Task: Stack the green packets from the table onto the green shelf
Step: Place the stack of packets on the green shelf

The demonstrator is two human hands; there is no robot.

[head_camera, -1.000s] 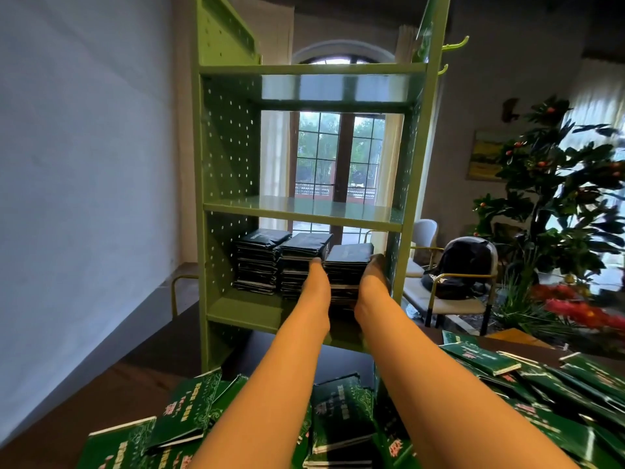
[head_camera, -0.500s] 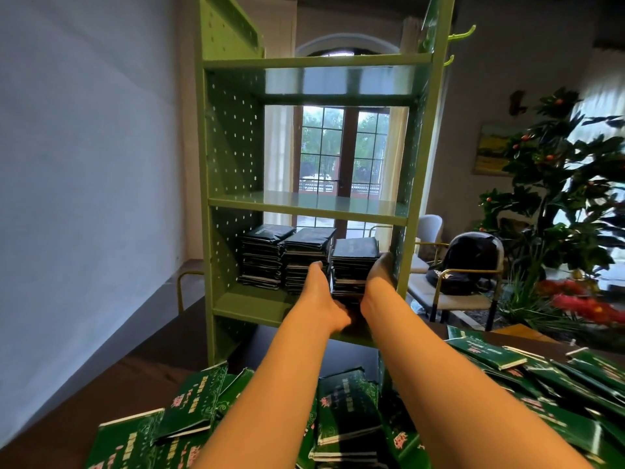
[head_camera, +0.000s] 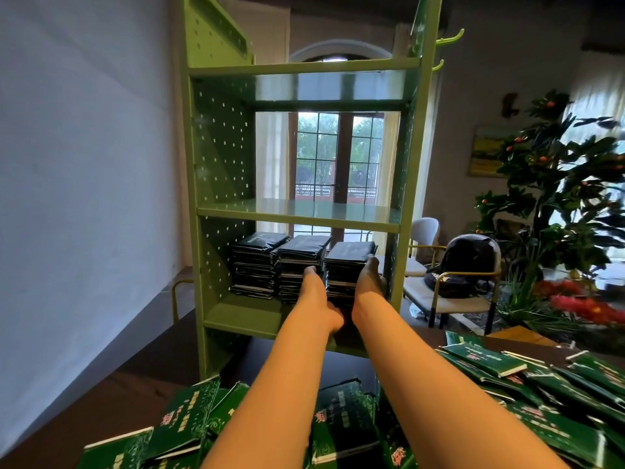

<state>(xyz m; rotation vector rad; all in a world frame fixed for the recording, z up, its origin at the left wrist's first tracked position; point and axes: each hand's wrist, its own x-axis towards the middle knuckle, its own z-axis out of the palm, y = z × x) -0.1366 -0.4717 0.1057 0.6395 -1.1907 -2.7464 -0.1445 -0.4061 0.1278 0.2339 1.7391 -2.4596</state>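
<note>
**Both hands pressing on the rightmost of three packet stacks**

The green shelf is standing at the far edge of the dark table, showing three boards. Only the lowest one is carrying anything: three stacks of dark green packets sitting side by side, the left stack, the middle stack and the right stack.

The left hand is reaching in with straight fingers between the middle and right stacks and is lying against the right stack's left side. The right hand is lying flat against that stack's right side, just inside the shelf's right upright. The two hands are apart, with the stack between them.

Many loose green packets are lying scattered over the near and right parts of the table.

Two hooks are sticking out of the shelf's top right. Farther right, two chairs are standing, the nearer chair holding one black backpack, beside a fruiting plant.
</note>
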